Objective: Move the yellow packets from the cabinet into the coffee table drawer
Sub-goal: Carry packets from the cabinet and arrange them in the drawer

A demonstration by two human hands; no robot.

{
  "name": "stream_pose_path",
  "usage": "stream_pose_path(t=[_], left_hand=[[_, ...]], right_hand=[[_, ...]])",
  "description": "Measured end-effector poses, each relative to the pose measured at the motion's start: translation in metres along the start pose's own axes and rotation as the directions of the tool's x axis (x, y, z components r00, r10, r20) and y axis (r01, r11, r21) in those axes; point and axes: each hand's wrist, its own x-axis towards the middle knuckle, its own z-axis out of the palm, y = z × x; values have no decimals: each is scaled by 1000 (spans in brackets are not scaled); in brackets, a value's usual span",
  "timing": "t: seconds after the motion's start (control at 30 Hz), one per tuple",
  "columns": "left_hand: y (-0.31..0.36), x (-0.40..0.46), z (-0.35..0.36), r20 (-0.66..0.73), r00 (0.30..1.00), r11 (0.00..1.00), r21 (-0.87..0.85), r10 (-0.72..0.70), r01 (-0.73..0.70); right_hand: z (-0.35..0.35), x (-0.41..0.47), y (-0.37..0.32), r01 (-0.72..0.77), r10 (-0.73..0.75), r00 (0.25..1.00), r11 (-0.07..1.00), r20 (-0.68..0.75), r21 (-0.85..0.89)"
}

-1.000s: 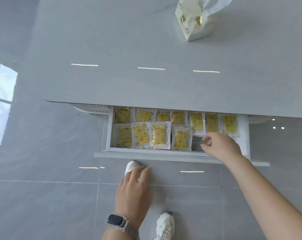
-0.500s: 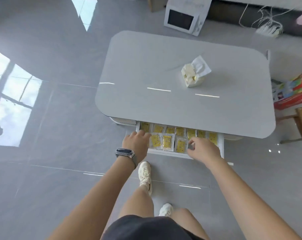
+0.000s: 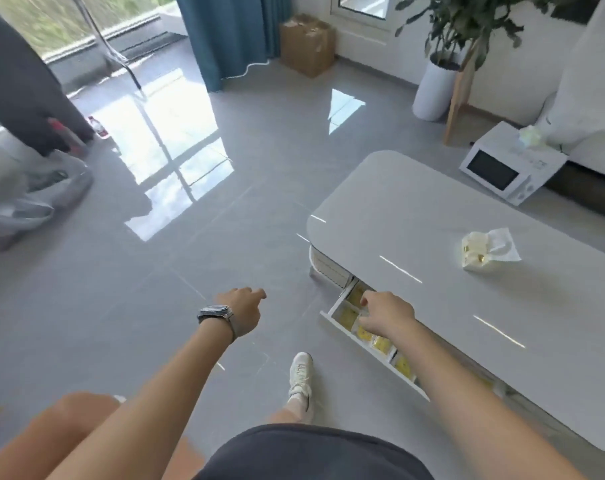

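Packets, yellow ones, are seen lined up in the open drawer, which is pulled out from under the grey bench on its near side. More of them are hidden behind the right forearm further along the drawer. The right hand is held over the drawer's left end, knuckles up, fingers bent down toward the packets; whether a packet is actually pinched cannot be told, as the fingertips are covered by the back of the hand. The left hand is held out over the floor, well apart from the drawer, fingers loosely curled and nothing gripped. A watch is worn on that wrist. On the bench top a tissue pack is lying, a sheet sticking out of it, well apart from the drawer. Beyond the bench, a white microwave is set on the floor, and a plant in a tall white pot is stood beside a wooden leg. A cardboard box is placed next to a blue curtain at the far wall. One white shoe is planted on the floor between the two arms.
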Motion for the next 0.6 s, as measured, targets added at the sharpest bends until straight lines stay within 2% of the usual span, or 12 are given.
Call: stream_pose_path(t=[0.23,0.37,0.6], left_hand=[[-95,-105,23,-138,958,968,-68,-250,243],[-151,-146,38,-113,899,902,-149,-422,405],[-276,-188,73,-28,796,774,-257,-604,578]], right_hand=[[-8,-9,-132,332,-337,941,932,-10,-145],[-8,-12,-222,461,-466,884,864,26,-202],[17,-2,-403,620,-600,783,729,166,-290]])
